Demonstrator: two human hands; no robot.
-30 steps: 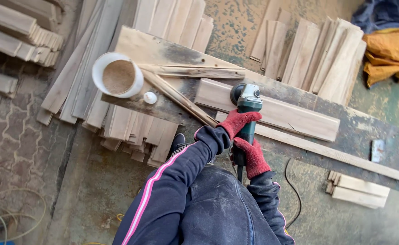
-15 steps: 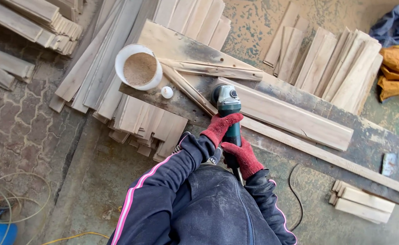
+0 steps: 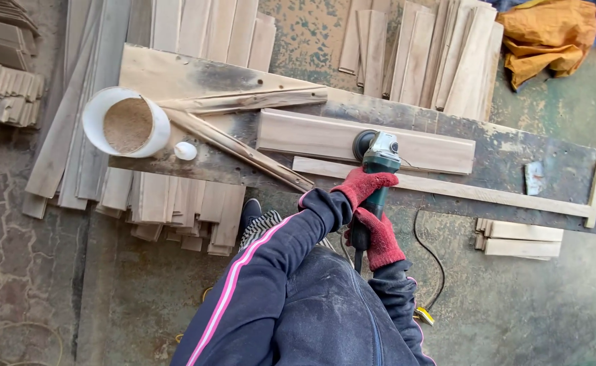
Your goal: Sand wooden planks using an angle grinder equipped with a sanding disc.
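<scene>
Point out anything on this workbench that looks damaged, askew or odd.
The two rough strips beside the white bucket are split, ragged and lie crossed at an angle, unlike the squared plank under the grinder. The bench top is badly scuffed and stained.

A grinder (image 3: pixel 377 152) rests on a plank (image 3: pixel 311 135) on the bench (image 3: pixel 515 152); a bucket (image 3: pixel 125 124) sits far left

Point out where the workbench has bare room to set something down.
The workbench is bare between the wide plank and the small metal scrap, and along its back left edge behind the bucket. It is crowded around the bucket, the crossed strips, and where both hands grip the grinder.
</scene>
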